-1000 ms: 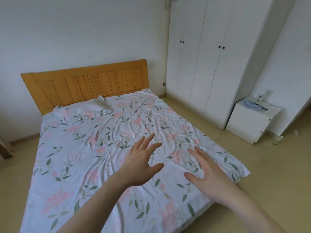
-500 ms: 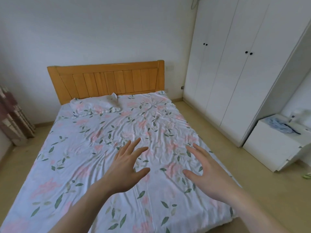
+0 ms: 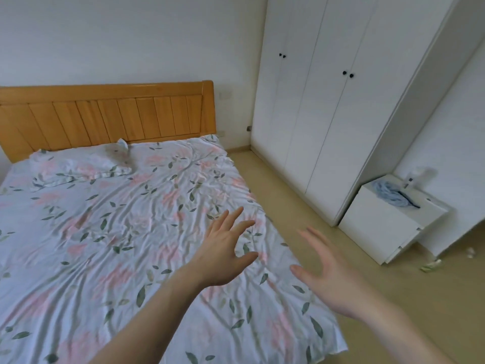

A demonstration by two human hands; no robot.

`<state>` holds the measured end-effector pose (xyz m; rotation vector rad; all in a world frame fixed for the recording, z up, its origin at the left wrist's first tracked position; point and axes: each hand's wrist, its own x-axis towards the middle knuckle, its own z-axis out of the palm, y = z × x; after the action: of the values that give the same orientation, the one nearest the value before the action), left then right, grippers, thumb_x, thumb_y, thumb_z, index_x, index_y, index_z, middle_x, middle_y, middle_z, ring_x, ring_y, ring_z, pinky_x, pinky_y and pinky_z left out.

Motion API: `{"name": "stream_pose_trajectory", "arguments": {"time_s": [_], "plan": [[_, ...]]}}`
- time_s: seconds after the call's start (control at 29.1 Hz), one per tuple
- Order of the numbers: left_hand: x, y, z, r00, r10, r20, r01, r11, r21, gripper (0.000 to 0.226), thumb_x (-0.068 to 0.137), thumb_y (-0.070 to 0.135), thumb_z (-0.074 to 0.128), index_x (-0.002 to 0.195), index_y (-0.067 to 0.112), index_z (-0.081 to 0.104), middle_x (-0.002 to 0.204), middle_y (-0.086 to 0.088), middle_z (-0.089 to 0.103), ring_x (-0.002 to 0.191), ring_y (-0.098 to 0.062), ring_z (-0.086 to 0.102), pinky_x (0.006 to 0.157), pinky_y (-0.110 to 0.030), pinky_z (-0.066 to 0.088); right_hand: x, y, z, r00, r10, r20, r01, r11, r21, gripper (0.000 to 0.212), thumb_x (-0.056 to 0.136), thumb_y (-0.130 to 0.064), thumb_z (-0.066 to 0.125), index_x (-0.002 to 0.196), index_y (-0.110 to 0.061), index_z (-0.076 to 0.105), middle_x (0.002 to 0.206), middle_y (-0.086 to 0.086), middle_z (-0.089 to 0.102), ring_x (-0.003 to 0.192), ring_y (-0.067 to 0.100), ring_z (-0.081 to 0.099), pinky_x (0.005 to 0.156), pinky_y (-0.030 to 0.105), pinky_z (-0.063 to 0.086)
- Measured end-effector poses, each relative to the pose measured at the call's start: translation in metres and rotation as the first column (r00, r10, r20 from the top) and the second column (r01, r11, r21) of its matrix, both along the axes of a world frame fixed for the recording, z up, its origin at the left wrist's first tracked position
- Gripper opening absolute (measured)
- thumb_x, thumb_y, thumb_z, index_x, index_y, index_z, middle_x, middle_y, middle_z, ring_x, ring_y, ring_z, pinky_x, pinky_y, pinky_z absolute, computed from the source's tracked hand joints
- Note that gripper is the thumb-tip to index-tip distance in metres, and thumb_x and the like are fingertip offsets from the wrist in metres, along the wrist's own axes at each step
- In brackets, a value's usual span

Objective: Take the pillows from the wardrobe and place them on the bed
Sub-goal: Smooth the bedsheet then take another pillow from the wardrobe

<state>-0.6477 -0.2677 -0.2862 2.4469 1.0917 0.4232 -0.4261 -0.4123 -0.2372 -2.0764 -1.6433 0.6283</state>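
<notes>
White wardrobe [image 3: 328, 101]; no legible writing

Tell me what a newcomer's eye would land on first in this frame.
Two bare open hands, the left hand and right hand, held out empty over the near right corner of the bed with its floral sheet. One matching pillow lies by the wooden headboard at upper left. The white wardrobe stands at right, all doors closed.

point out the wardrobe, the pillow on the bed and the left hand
wardrobe [image 3: 309, 106], head view, closed door panel
pillow [image 3: 78, 166], head view, its top face
left hand [image 3: 223, 254], head view, back of the hand
</notes>
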Motion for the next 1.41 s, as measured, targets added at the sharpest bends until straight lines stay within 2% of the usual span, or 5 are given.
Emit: {"name": "stream_pose_trajectory", "arguments": {"time_s": [0.14,0.27,0.89,1.3,1.41], "plan": [[0.066,0.009,0.010,0.999,-0.043,0.027,0.043,0.999,-0.005,0.067,0.094,0.059,0.055,0.153,0.045,0.028,0.168,0.017,-0.004,0.156,-0.014,-0.008,0.126,-0.045,0.006,0.053,0.014,-0.002,1.000,-0.005,0.019,0.004,0.999,0.054,0.073,0.092,-0.053,0.061,0.153,-0.052,0.021,0.161,-0.033,0.004,0.151,-0.004,0.008,0.123,0.029,0.019],[0.133,0.014,0.009,1.000,-0.028,0.010,0.028,1.000,0.008,0.067,0.093,0.059,0.055,0.153,0.043,0.029,0.168,0.017,-0.003,0.155,-0.014,-0.010,0.126,-0.044,0.005,0.122,0.031,-0.010,1.000,0.003,0.005,-0.004,0.999,0.033,0.075,0.092,-0.053,0.061,0.155,-0.048,0.022,0.162,-0.031,0.005,0.151,-0.006,0.009,0.120,0.025,0.021],[0.402,-0.024,-0.003,0.965,0.262,-0.021,-0.263,0.963,-0.051,0.059,0.098,0.059,0.049,0.152,0.047,0.029,0.168,0.019,-0.002,0.155,-0.011,-0.012,0.126,-0.039,0.002,0.465,0.047,-0.012,0.972,0.235,0.009,-0.235,0.972,0.031,0.076,0.094,-0.053,0.061,0.157,-0.042,0.021,0.165,-0.026,0.005,0.151,-0.004,0.010,0.121,0.021,0.013],[0.542,0.099,-0.042,0.916,0.400,0.020,-0.398,0.914,-0.075,0.073,0.084,0.077,0.034,0.151,0.048,0.032,0.167,0.024,-0.002,0.155,-0.010,-0.007,0.126,-0.048,0.011,0.603,0.187,-0.011,0.942,0.336,0.005,-0.335,0.941,0.050,0.073,0.095,-0.052,0.059,0.156,-0.047,0.019,0.162,-0.032,0.002,0.149,-0.009,0.009,0.118,0.017,0.012],[0.587,0.138,-0.037,0.923,0.384,0.023,-0.382,0.921,-0.074,0.073,0.084,0.077,0.033,0.151,0.049,0.028,0.167,0.023,-0.004,0.155,-0.010,-0.009,0.126,-0.046,0.010,0.643,0.228,-0.009,0.936,0.350,0.036,-0.352,0.935,0.049,0.073,0.094,-0.054,0.059,0.154,-0.050,0.020,0.161,-0.035,0.003,0.149,-0.010,0.009,0.122,0.023,0.017]]}}
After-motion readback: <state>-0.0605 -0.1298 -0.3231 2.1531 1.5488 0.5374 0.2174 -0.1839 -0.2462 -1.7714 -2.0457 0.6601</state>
